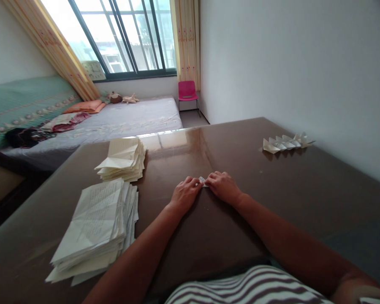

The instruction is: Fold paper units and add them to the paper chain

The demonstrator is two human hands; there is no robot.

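Observation:
Near the middle of the brown table (205, 240), a small folded piece of paper (202, 180) lies between my two hands. My left hand (186, 193) has its fingers closed on the paper's left side. From the other side my right hand (223, 185) pinches its right edge, thumb and fingers together. Most of the paper is hidden by my fingertips. To the left of my left forearm rests a large stack of printed white sheets (91, 215). Behind it sits a smaller stack of cream paper (123, 158).
A row of folded paper pieces (286, 143) stands at the table's far right, close to the white wall (288, 63). Beyond the table are a bed (145, 114) with soft toys, a pink chair (187, 91) and a window (129, 38) with curtains.

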